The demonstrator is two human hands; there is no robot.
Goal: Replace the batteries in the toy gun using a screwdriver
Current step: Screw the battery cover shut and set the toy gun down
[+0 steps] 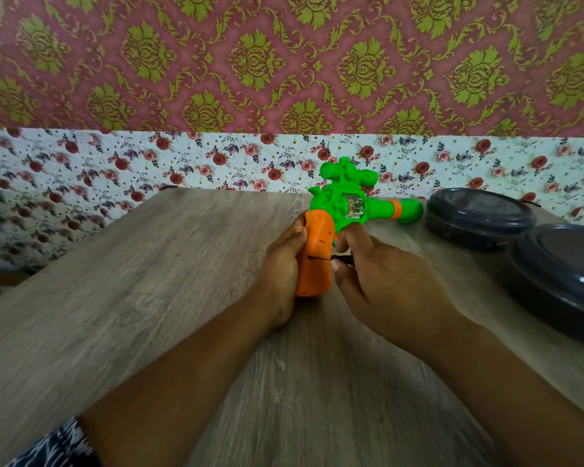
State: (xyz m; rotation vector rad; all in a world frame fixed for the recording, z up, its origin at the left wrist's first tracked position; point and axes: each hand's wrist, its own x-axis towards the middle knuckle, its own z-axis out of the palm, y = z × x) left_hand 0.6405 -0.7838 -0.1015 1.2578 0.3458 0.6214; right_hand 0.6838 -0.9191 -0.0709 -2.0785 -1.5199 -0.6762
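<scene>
Gun (343, 203) stands near the tabletop's far edge, orange grip (314, 261) running toward me, green barrel pointing right. My left hand (280, 267) wraps the grip's left side. My right hand (381, 281) pinches a thin dark screwdriver (331, 259), its shaft lying crosswise with the tip on the grip. Two dark lids (479, 217) crowd the right edge; bare wood lies left.

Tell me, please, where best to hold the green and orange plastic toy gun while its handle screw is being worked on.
Probably grip the green and orange plastic toy gun by its orange handle, from the left: the thin black screwdriver enters from the right, and the handle's long sides suit wrapping fingers.
</scene>
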